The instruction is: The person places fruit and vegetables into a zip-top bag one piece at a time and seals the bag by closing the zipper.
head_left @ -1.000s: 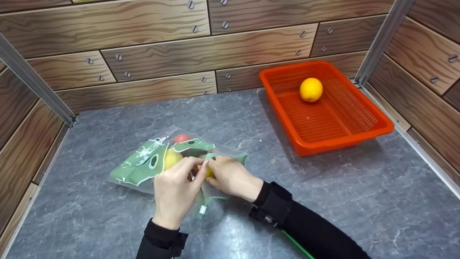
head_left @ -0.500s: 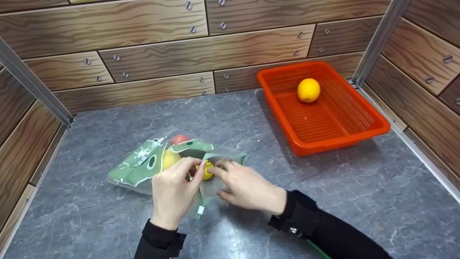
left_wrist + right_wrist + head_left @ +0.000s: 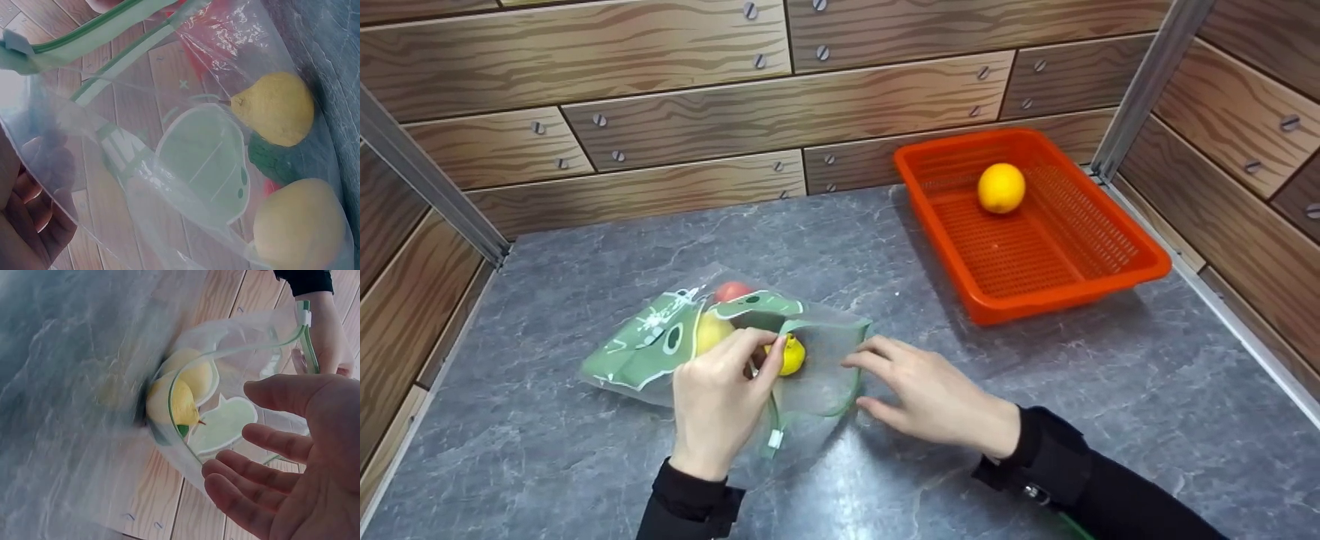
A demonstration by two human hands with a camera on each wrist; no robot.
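A clear zip bag point(image 3: 829, 367) with green printing lies on the table, its mouth toward the right. My left hand point(image 3: 720, 397) pinches the upper rim of that mouth between thumb and index finger. My right hand point(image 3: 934, 390) is just right of the mouth, fingers apart and loosely bent, holding nothing. Inside the bag are a yellow pear point(image 3: 278, 109) with a stem, a larger pale yellow round fruit point(image 3: 298, 222), a dark green piece point(image 3: 273, 160) partly hidden, and a red round item point(image 3: 732, 291). The white zip slider point(image 3: 776, 439) hangs at the bag's near corner.
An orange-red plastic basket point(image 3: 1035, 300) stands at the back right with an orange point(image 3: 1001, 188) in it. Wood-patterned panels point(image 3: 682, 127) with metal corner posts enclose the grey marbled table point(image 3: 547, 465) at the back and sides.
My right hand has let go of the bag's rim and drawn back to the right. The mouth now gapes wider and the pear shows. My left hand keeps its pinch.
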